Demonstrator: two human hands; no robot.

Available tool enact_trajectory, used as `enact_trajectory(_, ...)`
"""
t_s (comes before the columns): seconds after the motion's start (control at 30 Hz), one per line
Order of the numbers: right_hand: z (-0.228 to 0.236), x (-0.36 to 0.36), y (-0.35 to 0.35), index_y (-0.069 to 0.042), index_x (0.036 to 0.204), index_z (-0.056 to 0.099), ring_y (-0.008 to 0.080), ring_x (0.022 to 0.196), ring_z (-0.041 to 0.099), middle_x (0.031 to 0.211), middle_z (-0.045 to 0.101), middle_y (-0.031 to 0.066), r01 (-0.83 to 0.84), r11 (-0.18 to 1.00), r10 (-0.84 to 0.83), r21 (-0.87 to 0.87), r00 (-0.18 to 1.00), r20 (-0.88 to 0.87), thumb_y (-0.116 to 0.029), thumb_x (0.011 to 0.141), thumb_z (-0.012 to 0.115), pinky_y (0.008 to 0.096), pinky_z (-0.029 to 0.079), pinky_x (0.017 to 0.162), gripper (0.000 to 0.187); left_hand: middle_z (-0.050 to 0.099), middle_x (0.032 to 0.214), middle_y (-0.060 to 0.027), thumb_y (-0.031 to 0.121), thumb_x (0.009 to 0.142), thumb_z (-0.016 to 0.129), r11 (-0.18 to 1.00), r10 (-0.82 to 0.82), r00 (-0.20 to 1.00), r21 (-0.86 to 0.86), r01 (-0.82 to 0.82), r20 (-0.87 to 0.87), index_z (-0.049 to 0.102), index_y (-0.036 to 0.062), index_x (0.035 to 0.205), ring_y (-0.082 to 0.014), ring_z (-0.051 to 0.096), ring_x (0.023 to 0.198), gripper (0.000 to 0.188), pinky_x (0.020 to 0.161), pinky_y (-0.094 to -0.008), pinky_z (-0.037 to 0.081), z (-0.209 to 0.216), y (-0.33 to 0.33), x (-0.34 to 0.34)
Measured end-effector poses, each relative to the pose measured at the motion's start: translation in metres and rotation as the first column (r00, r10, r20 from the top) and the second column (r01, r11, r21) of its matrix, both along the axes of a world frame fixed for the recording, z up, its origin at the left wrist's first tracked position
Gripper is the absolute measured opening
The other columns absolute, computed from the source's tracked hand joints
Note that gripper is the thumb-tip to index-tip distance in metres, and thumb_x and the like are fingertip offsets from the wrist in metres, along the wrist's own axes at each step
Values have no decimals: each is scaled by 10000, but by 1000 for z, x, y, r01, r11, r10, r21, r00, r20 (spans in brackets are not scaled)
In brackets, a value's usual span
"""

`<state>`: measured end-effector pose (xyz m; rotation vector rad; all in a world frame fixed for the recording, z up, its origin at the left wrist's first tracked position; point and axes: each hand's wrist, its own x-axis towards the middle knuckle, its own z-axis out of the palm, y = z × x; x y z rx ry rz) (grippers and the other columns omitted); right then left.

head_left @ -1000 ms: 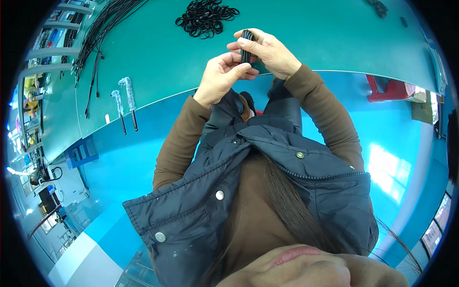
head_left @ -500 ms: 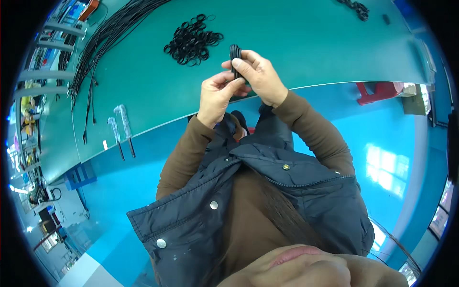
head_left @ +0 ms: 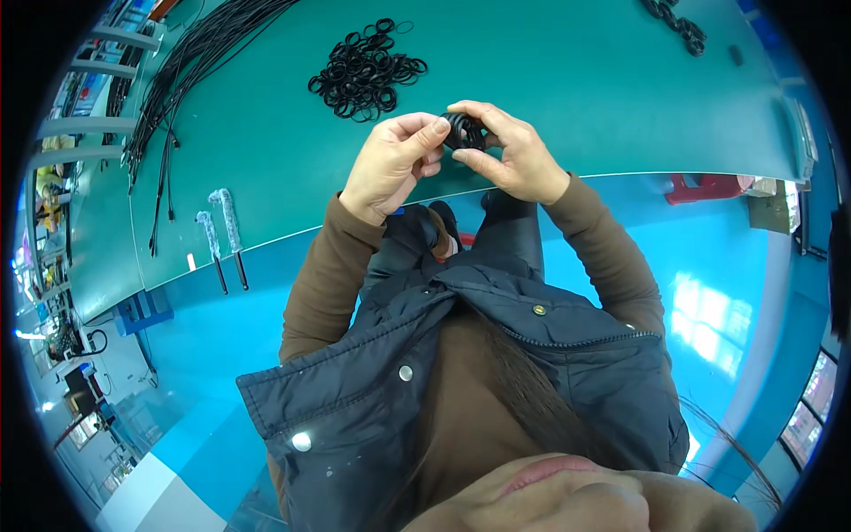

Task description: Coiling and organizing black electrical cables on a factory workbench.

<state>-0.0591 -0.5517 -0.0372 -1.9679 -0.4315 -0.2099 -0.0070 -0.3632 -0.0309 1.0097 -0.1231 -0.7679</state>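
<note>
Just above the near edge of the green tabletop, my right hand (head_left: pixel 517 158) grips a coiled black cable (head_left: pixel 464 132) between its thumb and curled fingers. The coil's loops show end-on, with an opening through the middle. My left hand (head_left: pixel 396 161) is closed at the coil's left side, thumb and forefinger pinched against it. What exactly sits in that pinch is too small to tell apart from the coil. Beyond my hands, a pile of small black rings (head_left: pixel 366 73) lies on the table.
Long black cables (head_left: pixel 208 66) lie in a bundle at the far left. Two fuzzy-wrapped rods (head_left: pixel 227 226) with dark ends stick out over the near edge. Several coiled black cables (head_left: pixel 678 25) lie at the far right. A red stool (head_left: pixel 705 189) stands beneath the table's right side.
The cable coil has turned from narrow and upright to showing its loops end-on. My left hand rose from below it to its left side; my right hand moved slightly right and down.
</note>
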Motion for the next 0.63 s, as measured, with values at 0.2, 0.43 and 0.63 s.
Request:
enact_trajectory(0.2, -12, 4, 1, -3, 1272, 501, 230, 946, 618, 1138, 601, 146, -47, 997, 43, 61, 996, 75, -34, 815, 665, 307, 529, 805, 486, 548, 744, -31, 179, 923, 630, 992, 46, 999, -116, -44, 17, 637, -4, 905, -67, 444, 610, 184, 535, -196, 386, -2, -9, -7)
enact_trajectory(0.43, -13, 11, -4, -11, 1272, 511, 245, 958, 626, 1134, 608, 148, -48, 993, 54, 107, 997, -49, -65, 816, 667, 326, 528, 830, 485, 552, 759, -40, 155, 940, 586, 993, 120, 992, -17, -119, 39, 627, -17, 935, -77, 462, 607, 176, 542, -205, 411, 1, -14, -8)
enact_trajectory(0.63, -15, 32, -66, -20, 1273, 524, 263, 946, 633, 1117, 621, 169, 322, 892, -334, -317, 942, 16, -197, 822, 679, 326, 522, 835, 509, 573, 812, -57, 138, 943, 562, 852, 238, 787, 267, -450, 569, 613, -28, 1092, -104, 507, 614, 229, 565, -216, 445, -7, 5, -27)
